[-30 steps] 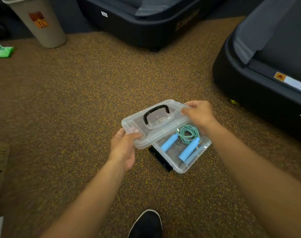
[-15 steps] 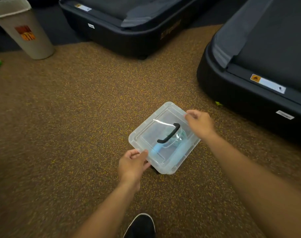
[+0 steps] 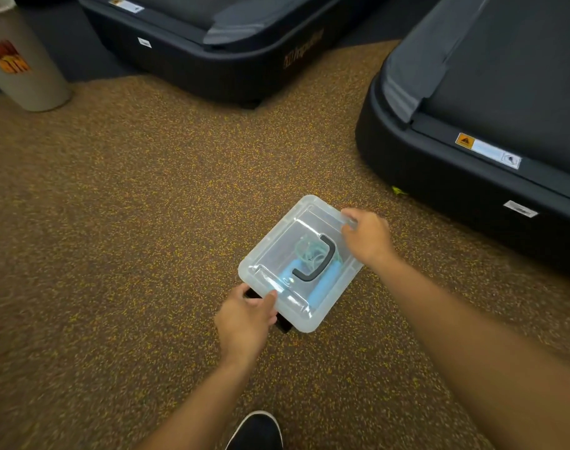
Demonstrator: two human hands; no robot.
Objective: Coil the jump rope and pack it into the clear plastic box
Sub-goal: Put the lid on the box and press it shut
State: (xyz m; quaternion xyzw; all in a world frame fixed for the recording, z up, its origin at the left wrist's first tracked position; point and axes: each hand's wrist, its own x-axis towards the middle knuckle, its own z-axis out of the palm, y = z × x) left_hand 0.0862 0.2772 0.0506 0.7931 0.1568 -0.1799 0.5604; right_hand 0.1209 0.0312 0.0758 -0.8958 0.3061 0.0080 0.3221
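Head cam: rope [image 3: 309, 254] is already coiled inside the box [image 3: 312, 319] on the floor, lid [image 3: 277, 251] on top. Left hand [image 3: 244, 319] pinches the near edge, right hand [image 3: 368, 238] grips the far-right corner. Looks like closing time; next is probably snapping the black latch [image 3: 283, 325] shut.

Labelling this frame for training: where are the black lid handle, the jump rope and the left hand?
black lid handle [image 3: 322, 263]: head view, on its curved bar.
jump rope [image 3: 325, 287]: head view, on a blue grip seen through the lid.
left hand [image 3: 244, 319]: head view, on its back.

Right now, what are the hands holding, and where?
Both hold the box lid: left hand at its near corner, right hand at its far right edge.
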